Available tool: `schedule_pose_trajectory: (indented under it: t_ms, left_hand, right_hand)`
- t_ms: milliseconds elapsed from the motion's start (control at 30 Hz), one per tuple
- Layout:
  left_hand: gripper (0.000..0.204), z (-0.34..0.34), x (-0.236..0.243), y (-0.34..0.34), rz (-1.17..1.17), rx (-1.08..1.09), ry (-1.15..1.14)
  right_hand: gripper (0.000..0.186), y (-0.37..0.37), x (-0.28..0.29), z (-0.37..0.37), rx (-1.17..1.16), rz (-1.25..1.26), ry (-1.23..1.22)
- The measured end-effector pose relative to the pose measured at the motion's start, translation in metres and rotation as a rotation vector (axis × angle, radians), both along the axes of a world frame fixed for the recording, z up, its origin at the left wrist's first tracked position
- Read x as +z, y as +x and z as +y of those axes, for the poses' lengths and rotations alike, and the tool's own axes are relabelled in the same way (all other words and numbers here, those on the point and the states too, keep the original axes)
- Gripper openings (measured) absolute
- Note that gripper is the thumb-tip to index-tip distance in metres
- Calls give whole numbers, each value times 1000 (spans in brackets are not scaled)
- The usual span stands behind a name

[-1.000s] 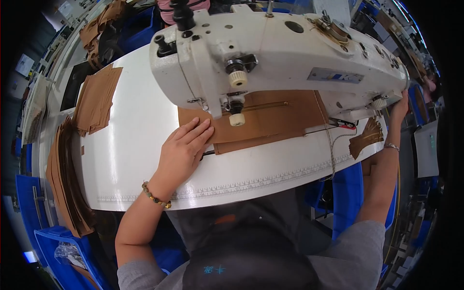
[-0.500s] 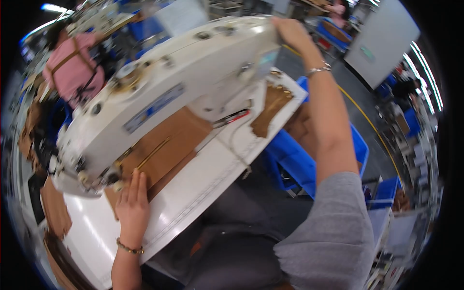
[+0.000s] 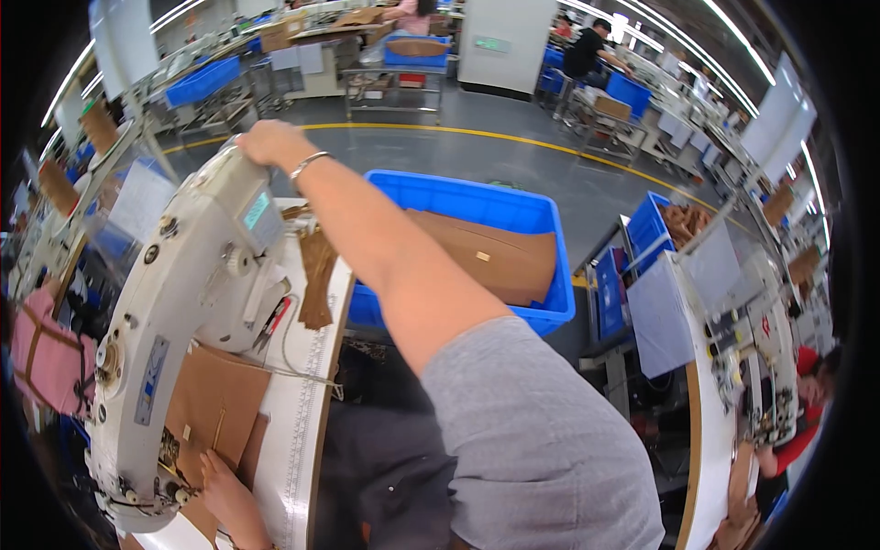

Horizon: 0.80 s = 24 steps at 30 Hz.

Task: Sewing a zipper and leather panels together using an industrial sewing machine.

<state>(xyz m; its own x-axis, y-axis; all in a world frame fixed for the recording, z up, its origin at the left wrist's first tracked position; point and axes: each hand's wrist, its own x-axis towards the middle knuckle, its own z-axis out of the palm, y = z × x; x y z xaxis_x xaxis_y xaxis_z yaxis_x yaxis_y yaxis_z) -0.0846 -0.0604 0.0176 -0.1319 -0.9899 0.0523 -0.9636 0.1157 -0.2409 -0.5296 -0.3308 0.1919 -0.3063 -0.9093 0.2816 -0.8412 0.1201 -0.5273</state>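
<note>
A white sewing machine (image 3: 137, 367) stands at the left. Under its arm lies a brown panel (image 3: 206, 390), seemingly leather, with a narrow gold-coloured strip (image 3: 220, 423) along it. My left hand (image 3: 229, 500) rests on this panel beside the needle area, fingers stretched out and pressing flat. At the machine's far end my right hand (image 3: 275, 144) is curled around the handwheel, which the hand mostly hides. The needle tip is too small to make out.
A red-and-black hand tool (image 3: 277, 313), a cord and a bundle of olive-brown strips (image 3: 317, 275) lie on the white table (image 3: 307, 412). Beyond my right arm stands a blue bin (image 3: 541, 316) holding brown panels. Another sewing machine (image 3: 765, 330) and a co-worker are at the right.
The view has swung to the right, bringing the blue bin and the neighbouring station into sight. My left hand stays on the panel, and my right hand stays at the machine's far end.
</note>
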Motion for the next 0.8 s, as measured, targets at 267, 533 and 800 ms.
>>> schedule_pose_trajectory:
  t_ms: [267, 533, 800]
  left_hand:
    - [49, 28, 3, -18, -46, -179, -103]
    - [49, 33, 10, -19, -154, -355, -24]
    - [60, 40, 8, -19, 28, -327, -48]
  right_hand:
    - [58, 7, -3, -2, -44, -18, -19]
    - [61, 2, -9, -7, -6, -54, -19]
    - [56, 2, -11, 3, 69, 50, -34]
